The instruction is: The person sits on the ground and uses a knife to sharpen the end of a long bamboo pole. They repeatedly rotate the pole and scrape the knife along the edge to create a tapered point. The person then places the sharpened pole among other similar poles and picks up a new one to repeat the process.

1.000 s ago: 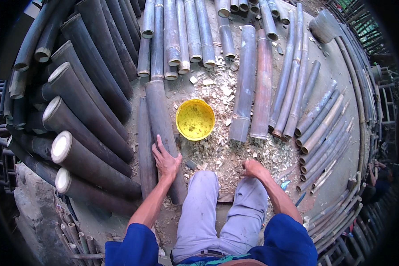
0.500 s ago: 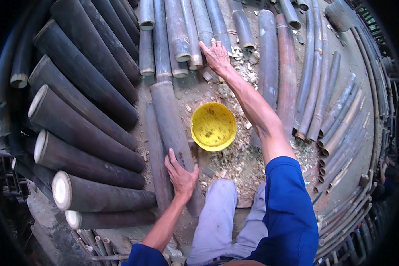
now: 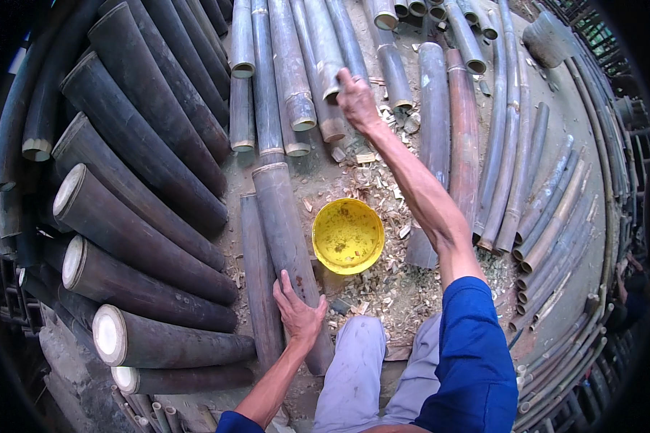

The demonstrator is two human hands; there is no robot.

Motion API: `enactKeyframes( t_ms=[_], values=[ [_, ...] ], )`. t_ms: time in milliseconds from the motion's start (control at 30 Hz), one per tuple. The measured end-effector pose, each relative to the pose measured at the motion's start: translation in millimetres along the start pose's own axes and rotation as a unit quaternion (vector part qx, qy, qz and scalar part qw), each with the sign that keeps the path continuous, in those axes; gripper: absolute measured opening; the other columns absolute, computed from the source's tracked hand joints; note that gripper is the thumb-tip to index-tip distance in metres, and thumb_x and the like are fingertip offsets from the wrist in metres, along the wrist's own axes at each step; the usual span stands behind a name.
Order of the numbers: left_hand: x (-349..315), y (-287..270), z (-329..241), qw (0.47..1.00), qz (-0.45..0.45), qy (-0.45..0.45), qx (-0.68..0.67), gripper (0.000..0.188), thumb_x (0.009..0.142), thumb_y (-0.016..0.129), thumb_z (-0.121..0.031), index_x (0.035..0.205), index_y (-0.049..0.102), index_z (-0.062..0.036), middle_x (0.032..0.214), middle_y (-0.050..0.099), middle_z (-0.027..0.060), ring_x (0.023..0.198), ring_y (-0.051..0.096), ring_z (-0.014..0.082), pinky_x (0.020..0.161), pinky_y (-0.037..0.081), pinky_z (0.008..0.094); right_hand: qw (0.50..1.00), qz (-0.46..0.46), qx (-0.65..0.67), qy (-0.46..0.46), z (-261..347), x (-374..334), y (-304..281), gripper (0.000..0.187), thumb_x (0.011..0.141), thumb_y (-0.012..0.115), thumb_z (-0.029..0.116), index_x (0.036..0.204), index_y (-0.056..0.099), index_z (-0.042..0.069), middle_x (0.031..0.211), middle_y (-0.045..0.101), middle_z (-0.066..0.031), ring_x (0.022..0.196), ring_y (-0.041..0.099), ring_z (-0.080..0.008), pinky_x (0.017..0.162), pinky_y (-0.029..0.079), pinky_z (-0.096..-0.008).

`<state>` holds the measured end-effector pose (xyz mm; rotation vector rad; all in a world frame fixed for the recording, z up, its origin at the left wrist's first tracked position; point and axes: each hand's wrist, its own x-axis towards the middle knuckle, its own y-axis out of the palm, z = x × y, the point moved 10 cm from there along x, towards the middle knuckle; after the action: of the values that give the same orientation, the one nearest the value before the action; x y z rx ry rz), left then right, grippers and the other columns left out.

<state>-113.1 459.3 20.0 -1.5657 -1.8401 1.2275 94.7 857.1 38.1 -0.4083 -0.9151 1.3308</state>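
Note:
My left hand (image 3: 300, 314) lies on a thick dark bamboo tube (image 3: 289, 224) in front of me, with fingers extended and the thumb apart. A slimmer bamboo piece (image 3: 258, 267) lies along that tube's left side. Farther ahead, my right hand (image 3: 359, 105) is curled at the near end of a grey bamboo tube (image 3: 323, 43) in a row of tubes. Its fingers are closed at the rim, slightly blurred. Between my two arms is a round yellow tub (image 3: 349, 237) with dark specks inside.
Large dark bamboo tubes (image 3: 144, 191) with pale cut ends fan out at left. Wood chips (image 3: 372, 303) litter the ground around the tub. To the right lie a reddish bamboo tube (image 3: 465, 137) and several thinner poles (image 3: 516, 144). A grey cylindrical block (image 3: 545, 40) is at the far right.
The whole view has shifted, so things appear lower. My right hand has gone from fingers spread over the tube's end to curled at its rim. The left hand stays on its tube.

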Motion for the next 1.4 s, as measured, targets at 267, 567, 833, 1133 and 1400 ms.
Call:
enactKeyframes(
  t_ms=[267,567,833,1133,1400],
  values=[
    [1,1,-1,1.000,0.007,0.006,-0.003,0.112,0.063,0.083,-0.017,0.149,0.011,-0.0136,0.138,0.026,0.0260,0.124,0.037,0.0465,0.098,0.041,0.0515,0.956,0.114,0.156,0.222,-20,10,47,0.097,0.073,0.068,0.033,0.149,0.013,0.012,0.117,0.051,-0.0372,0.106,0.056,-0.0475,0.093,0.045,-0.0494],
    [0,2,0,1.000,0.005,0.014,-0.006,0.111,0.063,0.083,-0.017,0.148,0.012,-0.0130,0.136,0.028,0.0273,0.122,0.039,0.0469,0.099,0.041,0.0501,0.983,0.065,-0.026,0.168,-18,-61,11,0.078,0.074,0.065,0.026,0.144,0.032,0.024,0.111,0.056,-0.0325,0.087,0.061,-0.0442,0.081,0.052,-0.0500],
    [0,1,-2,1.000,0.002,0.014,0.000,0.111,0.063,0.083,-0.018,0.149,0.012,-0.0144,0.137,0.029,0.0261,0.123,0.039,0.0471,0.098,0.042,0.0508,0.969,0.069,-0.201,0.123,-21,-61,16,0.079,0.072,0.077,0.044,0.138,0.036,0.030,0.139,0.028,-0.0342,0.106,0.050,-0.0507,0.081,0.045,-0.0568],
    [-1,1,-3,1.000,0.011,-0.004,0.004,0.109,0.065,0.081,-0.020,0.149,0.011,-0.0158,0.138,0.028,0.0262,0.123,0.039,0.0475,0.098,0.042,0.0511,0.968,0.049,-0.240,0.057,-17,-45,19,0.057,0.078,0.067,0.042,0.128,0.044,0.026,0.122,0.040,-0.0322,0.081,0.062,-0.0501,0.064,0.052,-0.0556],
    [-3,1,-1,1.000,-0.013,0.009,0.026,0.111,0.064,0.083,-0.020,0.149,0.012,-0.0145,0.135,0.031,0.0273,0.121,0.041,0.0467,0.098,0.042,0.0491,0.991,0.036,-0.081,0.103,20,-79,-13,0.047,0.082,0.063,0.037,0.126,0.049,0.024,0.109,0.045,-0.0295,0.074,0.064,-0.0458,0.064,0.053,-0.0527]
  ],
)
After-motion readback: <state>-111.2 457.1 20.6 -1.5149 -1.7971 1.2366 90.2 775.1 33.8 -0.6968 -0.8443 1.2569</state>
